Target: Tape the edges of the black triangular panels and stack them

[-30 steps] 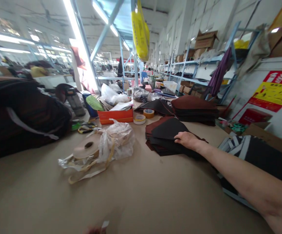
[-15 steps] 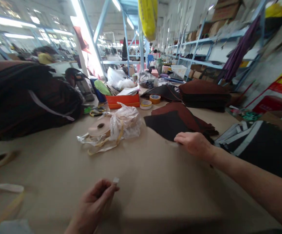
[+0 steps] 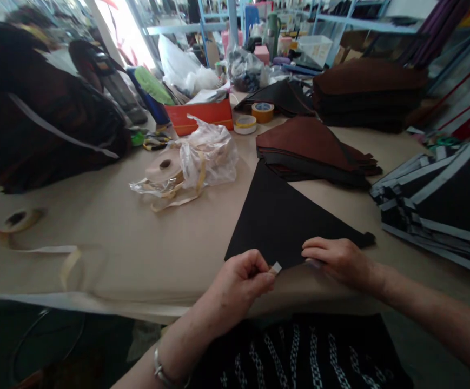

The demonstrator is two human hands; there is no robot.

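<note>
My left hand pinches the short pale end of a tape strip, just over the near edge of a black fabric panel. That panel lies flat on the table, roughly triangular, with its narrow end reaching the cut-piece stack. My right hand has its fingers closed on the panel's near edge, to the right of my left hand; the thumb is mostly hidden. Far to the left, a tape roll lies with a loose pale strip trailing from it.
Brown-topped cut pieces lie behind the panel. Grey-striped black pieces sit at right, a dark fabric pile at left. Bagged tape rolls, an orange box and yellow tape stand farther back. The table's front edge is close.
My right hand has drawn the black panel off the stack toward me. My left hand, still pinching the tape end, has moved right to the panel's edge. The view has tilted down.
</note>
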